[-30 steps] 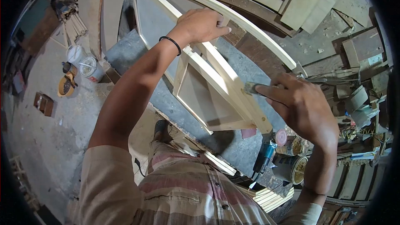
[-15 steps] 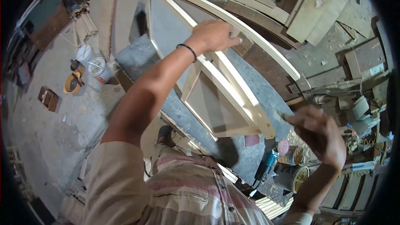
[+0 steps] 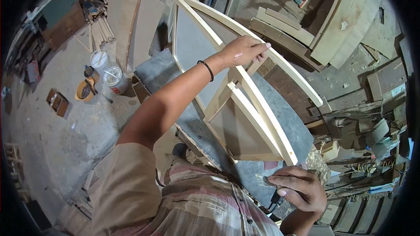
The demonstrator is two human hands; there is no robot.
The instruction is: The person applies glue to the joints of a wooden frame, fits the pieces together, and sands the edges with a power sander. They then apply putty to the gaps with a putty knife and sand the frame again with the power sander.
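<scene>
A wooden frame (image 3: pixel 271 113) with a long curved rail and pale grey panels lies across a grey work surface (image 3: pixel 293 118). My left hand (image 3: pixel 245 52), with a black band at its wrist, reaches over the middle rail. Its fingers are closed about a short crosspiece beside the curved rail. My right hand (image 3: pixel 302 188) is just below the frame's pointed lower end, fingers bent and thumb drawn in. Whatever it grips is hidden; a dark tool part with a black cord (image 3: pixel 274 200) shows beside its fingertips.
White buckets (image 3: pixel 114 80) and a yellow bowl (image 3: pixel 84 90) stand on the floor at left, near a small wooden box (image 3: pixel 57 102). Tall boards (image 3: pixel 129 17) lean behind the work surface. Planks (image 3: pixel 341 26) and offcuts fill the right side.
My right hand has come down and left, over the spot where a blue-and-black angle grinder lay. My left hand stays at the crosspiece. The whole view has shifted slightly.
</scene>
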